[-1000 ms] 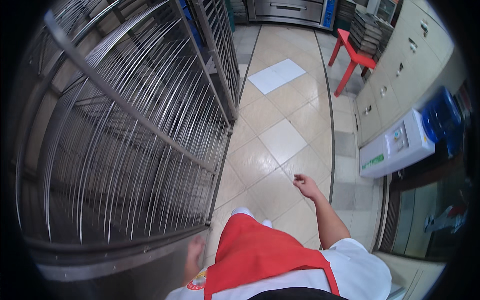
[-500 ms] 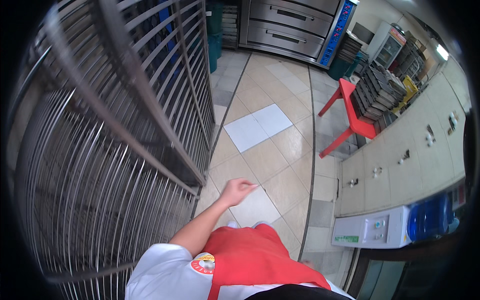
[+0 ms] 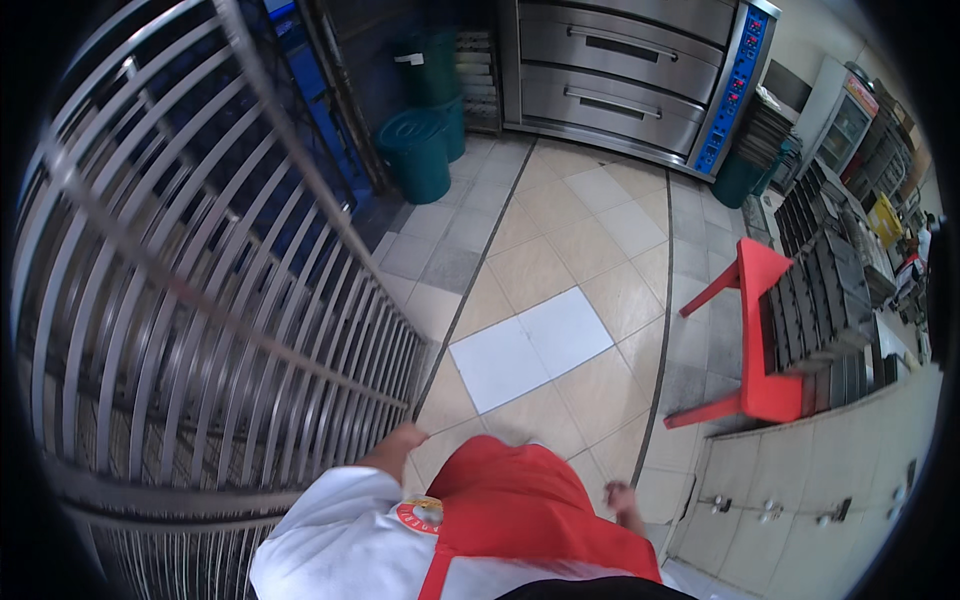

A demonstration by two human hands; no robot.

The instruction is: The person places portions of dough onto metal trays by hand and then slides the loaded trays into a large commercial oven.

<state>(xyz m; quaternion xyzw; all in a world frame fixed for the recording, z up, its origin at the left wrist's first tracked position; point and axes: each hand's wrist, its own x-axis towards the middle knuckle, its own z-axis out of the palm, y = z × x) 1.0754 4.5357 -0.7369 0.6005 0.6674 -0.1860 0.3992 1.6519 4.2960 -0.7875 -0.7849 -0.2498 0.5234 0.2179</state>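
Observation:
My left hand (image 3: 407,440) hangs low at my left side, nearest the lower right corner of a metal rack (image 3: 270,350). It is small and partly smeared, so how its fingers are held is unclear, and nothing shows in it. Low on my right side, my right hand (image 3: 620,496) hangs next to my red apron (image 3: 520,500). Its fingers are loosely bent and apart, with nothing seen between them. Tiled floor (image 3: 560,420) lies ahead of both hands.
A steel deck oven (image 3: 620,90) stands at the far end. Green bins (image 3: 413,155) are at the far left. On the right, a red stool (image 3: 760,350) stands beside stacked dark baking pans (image 3: 820,300) and pale cabinets (image 3: 790,500). A white floor panel (image 3: 530,350) lies ahead.
The oven, stool and floor panel appear nearer. My left hand has swung down and back from in front of me. My right hand shows more clearly, and the water dispenser has left the view.

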